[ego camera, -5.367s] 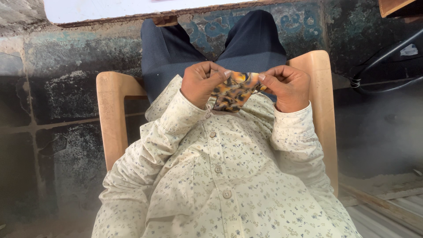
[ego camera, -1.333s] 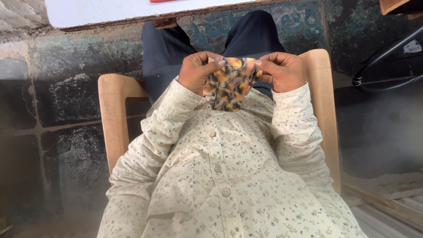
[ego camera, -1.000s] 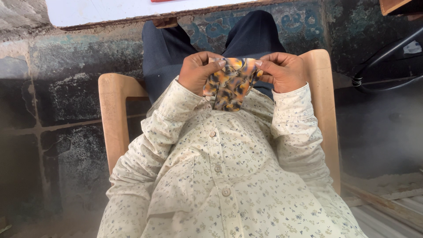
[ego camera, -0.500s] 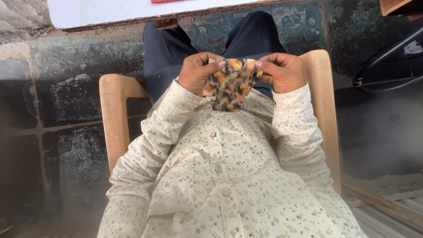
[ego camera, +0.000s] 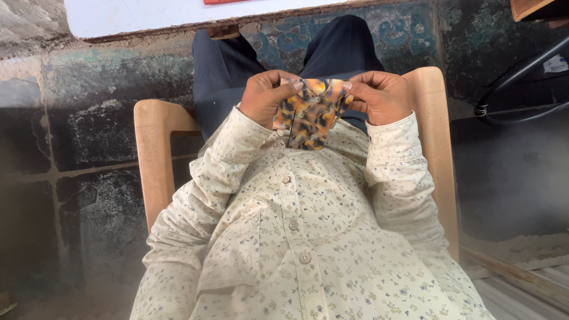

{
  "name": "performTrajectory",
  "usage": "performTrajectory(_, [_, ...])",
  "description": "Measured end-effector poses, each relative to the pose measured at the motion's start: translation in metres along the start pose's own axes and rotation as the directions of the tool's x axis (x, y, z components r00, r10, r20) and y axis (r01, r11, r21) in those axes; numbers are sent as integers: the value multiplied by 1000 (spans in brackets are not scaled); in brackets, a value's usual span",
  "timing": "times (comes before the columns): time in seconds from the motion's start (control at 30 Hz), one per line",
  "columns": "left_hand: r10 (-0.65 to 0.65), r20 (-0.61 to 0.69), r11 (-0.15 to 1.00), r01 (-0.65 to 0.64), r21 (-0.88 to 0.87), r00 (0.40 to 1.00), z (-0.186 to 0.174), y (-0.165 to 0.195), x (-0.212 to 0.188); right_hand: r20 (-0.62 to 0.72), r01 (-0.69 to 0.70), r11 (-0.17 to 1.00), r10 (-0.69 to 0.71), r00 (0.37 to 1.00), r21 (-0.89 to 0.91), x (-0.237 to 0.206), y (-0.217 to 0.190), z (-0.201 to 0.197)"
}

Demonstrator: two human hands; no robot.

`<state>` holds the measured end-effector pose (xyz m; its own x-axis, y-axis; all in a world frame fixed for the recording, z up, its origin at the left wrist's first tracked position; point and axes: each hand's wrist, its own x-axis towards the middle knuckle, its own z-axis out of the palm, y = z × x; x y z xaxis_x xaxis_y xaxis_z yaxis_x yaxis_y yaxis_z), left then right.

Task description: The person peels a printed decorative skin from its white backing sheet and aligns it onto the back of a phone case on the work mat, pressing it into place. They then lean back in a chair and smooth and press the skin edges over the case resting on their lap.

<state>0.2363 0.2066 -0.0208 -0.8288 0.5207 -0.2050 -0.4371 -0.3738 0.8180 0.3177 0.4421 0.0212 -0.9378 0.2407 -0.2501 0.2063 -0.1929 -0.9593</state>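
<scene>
- The person sits in a pale wooden chair, and both hands are raised in front of the chest, close together.
- Between them is a folded piece of paper patterned in orange, black and grey, shaped wide at the top and narrowing to a blunt tail below.
- The left hand pinches the paper's upper left corner: the thumb lies across the top edge, and the other fingers curl in behind the sheet, pressed together.
- The right hand pinches the upper right corner in the same way, thumb tip on the front face, fingers bunched behind.
- The paper's top edge runs straight from one thumb tip to the other; the rest of it hangs below the fingertips, its lower tail just in front of the shirt, and I cannot tell whether it touches the cloth.
- The shirt is cream with a small floral print and a row of buttons down the middle; both cuffs sit right at the wrists.
- Beyond the knuckles are the dark trousers over the knees.
- Farther past the hands is the edge of a white board.
- Well off to the right of the right hand, black cables lie on the dark stone floor.
</scene>
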Motion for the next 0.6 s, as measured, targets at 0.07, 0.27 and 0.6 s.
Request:
performTrajectory(0.07, [3,-5,1000,-3,1,1000,0,-1,0,-8,-5,1000,5,1000,-12,0,0,0])
performTrajectory(0.27, [18,-24,999,-18,28,1000,2,0,0,-10,4,1000,-4,1000,-6,0,1,1])
performTrajectory(0.6, [17,-61,991,-9,134,998,8,5,-2,17,3,1000,-4,1000,29,0,1,1])
